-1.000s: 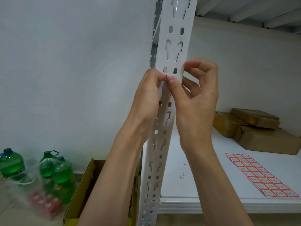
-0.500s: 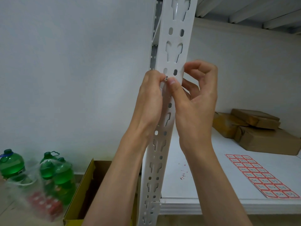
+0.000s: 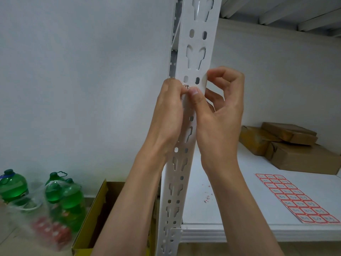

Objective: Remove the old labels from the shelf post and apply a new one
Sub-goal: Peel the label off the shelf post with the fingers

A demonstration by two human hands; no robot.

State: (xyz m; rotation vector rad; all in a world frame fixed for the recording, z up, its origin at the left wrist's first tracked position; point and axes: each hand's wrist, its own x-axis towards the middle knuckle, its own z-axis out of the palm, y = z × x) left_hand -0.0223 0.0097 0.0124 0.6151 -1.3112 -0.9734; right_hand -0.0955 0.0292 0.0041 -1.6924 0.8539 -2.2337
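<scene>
Both hands meet at the shelf post [image 3: 200, 43], our left hand [image 3: 170, 115] and right hand [image 3: 219, 115] thumb to thumb, pinching a small white label [image 3: 186, 87] with black marks just under a pair of oval holes. We judge the thin paper could tear and leave scraps stuck if pulled too fast. Fresh labels wait on the red-bordered sheet [image 3: 297, 198] near the shelf's [image 3: 212, 209] front edge, well apart from our hands.
</scene>
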